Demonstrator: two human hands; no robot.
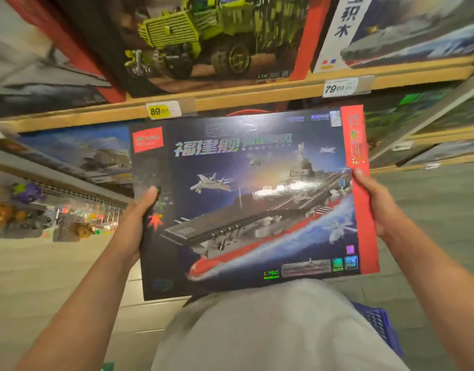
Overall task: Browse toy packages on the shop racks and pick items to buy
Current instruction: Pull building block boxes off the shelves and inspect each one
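Inspecting step: aircraft-carrier box (246,199) clasped at both side edges by left hand (139,223) and right hand (377,207), fingers gripping, below the shelf (230,99). Next, probably: lowering into blue basket (380,325) beneath the box.

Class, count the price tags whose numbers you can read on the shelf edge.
2: a yellow 89 tag left of centre and a white 79.00 tag to its right. Blurred labels lower right may also be price tags.
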